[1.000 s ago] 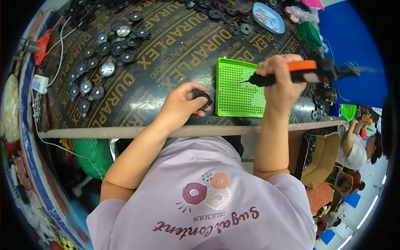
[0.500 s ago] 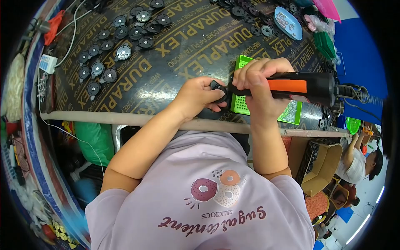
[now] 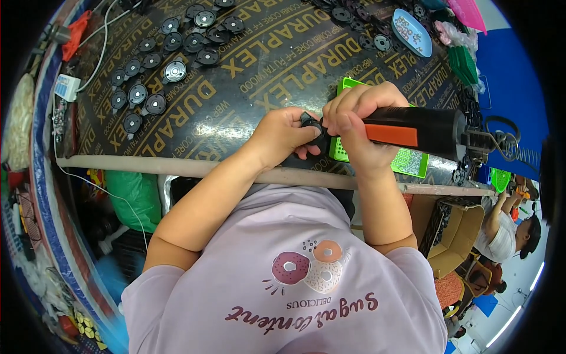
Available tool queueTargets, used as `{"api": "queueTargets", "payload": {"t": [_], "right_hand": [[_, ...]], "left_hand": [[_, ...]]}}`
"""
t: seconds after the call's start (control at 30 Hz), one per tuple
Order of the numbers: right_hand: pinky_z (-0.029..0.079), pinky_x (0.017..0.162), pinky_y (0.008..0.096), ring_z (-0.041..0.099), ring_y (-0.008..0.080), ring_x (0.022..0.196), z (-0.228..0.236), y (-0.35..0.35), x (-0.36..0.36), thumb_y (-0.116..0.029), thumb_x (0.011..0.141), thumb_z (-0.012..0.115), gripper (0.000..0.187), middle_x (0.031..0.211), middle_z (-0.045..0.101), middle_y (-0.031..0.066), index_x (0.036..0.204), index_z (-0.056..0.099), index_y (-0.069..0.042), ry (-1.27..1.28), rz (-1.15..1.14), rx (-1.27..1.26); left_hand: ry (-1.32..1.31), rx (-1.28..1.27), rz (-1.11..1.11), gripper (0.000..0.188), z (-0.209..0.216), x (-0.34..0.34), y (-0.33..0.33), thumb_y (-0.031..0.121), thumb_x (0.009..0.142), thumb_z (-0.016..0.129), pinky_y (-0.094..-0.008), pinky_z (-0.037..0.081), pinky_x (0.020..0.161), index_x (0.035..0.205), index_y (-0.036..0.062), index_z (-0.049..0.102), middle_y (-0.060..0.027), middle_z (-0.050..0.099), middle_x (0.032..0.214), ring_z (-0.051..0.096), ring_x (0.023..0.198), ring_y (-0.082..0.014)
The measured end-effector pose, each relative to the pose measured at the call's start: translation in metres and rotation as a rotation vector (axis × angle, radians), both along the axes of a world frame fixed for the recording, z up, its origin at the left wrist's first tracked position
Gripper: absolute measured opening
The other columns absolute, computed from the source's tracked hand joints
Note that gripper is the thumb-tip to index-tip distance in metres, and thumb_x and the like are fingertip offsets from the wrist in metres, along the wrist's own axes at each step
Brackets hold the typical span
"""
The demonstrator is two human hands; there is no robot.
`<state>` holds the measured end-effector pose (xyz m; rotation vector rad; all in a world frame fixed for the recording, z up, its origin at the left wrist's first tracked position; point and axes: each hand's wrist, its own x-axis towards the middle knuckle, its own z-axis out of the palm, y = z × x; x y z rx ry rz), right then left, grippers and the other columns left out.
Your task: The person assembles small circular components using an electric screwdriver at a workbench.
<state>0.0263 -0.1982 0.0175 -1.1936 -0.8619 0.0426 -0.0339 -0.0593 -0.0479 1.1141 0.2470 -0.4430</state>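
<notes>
Near the table's front edge, my left hand (image 3: pixel 277 134) is closed on a small round black part (image 3: pixel 308 121), gripping it between thumb and fingers. My right hand (image 3: pixel 367 124) wraps round an electric screwdriver (image 3: pixel 439 131), black with an orange strip, lying almost level. Its front end points left at the black part; my fingers hide the tip, so contact with the part cannot be made out. Beneath my right hand stands a green tray (image 3: pixel 424 167), partly covered, with a perforated section and small shiny pieces in it.
Several round black parts (image 3: pixel 175 72) are spread over the table's far left, with more heaped at the far right. There, a light blue dish (image 3: pixel 422 52) holds small pieces. A coiled spring cord (image 3: pixel 519 152) trails from the screwdriver. Below the table's right side is an open cardboard box (image 3: pixel 451 253).
The screwdriver's rear end has swung slightly toward me and to the left, and my right hand has shifted a little left. My left hand keeps its hold on the black part.
</notes>
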Motion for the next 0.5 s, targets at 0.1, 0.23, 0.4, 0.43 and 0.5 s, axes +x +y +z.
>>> {"api": "queueTargets", "payload": {"t": [0.1, 0.23, 0.4, 0.43, 0.5], "right_hand": [[0.050, 0.058, 0.0340, 0.052, 0.0158, 0.056, -0.001, 0.000, 0.000, 0.003, 0.083, 0.062, 0.022, 0.066, 0.053, 0.0070, 0.085, 0.043, -0.007, 0.026, 0.011, 0.006], [0.050, 0.058, 0.0342, 0.052, 0.0165, 0.056, 0.002, -0.002, -0.002, 0.004, 0.082, 0.062, 0.022, 0.067, 0.053, 0.0071, 0.086, 0.043, -0.006, 0.040, -0.006, 0.038], [0.050, 0.059, 0.0344, 0.053, 0.0191, 0.060, 0.030, -0.012, 0.001, -0.010, 0.081, 0.072, 0.027, 0.069, 0.053, 0.0069, 0.089, 0.046, -0.006, 0.020, 0.203, 0.233], [0.049, 0.058, 0.0344, 0.052, 0.0191, 0.060, 0.033, -0.020, 0.004, -0.016, 0.083, 0.071, 0.027, 0.069, 0.052, 0.0066, 0.089, 0.046, -0.007, -0.001, 0.100, 0.252], [0.047, 0.051, 0.0255, 0.057, 0.0156, 0.055, 0.032, -0.038, 0.013, 0.008, 0.074, 0.072, 0.030, 0.069, 0.058, 0.0074, 0.087, 0.048, -0.004, 0.093, -0.233, 0.259]], "left_hand": [[0.001, 0.006, 0.003, 0.015, 0.000, 0.000, -0.001, 0.007, 0.086, 0.061, -0.0202, 0.046, 0.050, 0.100, -0.0006, 0.061, -0.0068, 0.065, 0.079, 0.064, 0.064, -0.0117], [0.012, 0.019, 0.007, 0.015, 0.005, 0.001, -0.004, 0.007, 0.086, 0.061, -0.0205, 0.046, 0.049, 0.100, -0.0003, 0.061, -0.0062, 0.065, 0.079, 0.064, 0.064, -0.0116], [0.065, 0.127, 0.075, 0.019, 0.016, -0.010, -0.002, 0.007, 0.087, 0.061, -0.0209, 0.044, 0.049, 0.104, -0.0004, 0.059, -0.0051, 0.063, 0.080, 0.061, 0.061, -0.0108], [0.094, 0.190, 0.055, 0.019, 0.027, -0.014, 0.003, 0.007, 0.087, 0.061, -0.0210, 0.044, 0.049, 0.105, -0.0006, 0.059, -0.0053, 0.063, 0.079, 0.061, 0.060, -0.0106], [0.027, 0.216, -0.069, 0.023, 0.032, -0.035, 0.023, 0.008, 0.087, 0.061, -0.0227, 0.046, 0.053, 0.109, 0.0016, 0.059, -0.0050, 0.064, 0.081, 0.061, 0.067, -0.0103]]}}
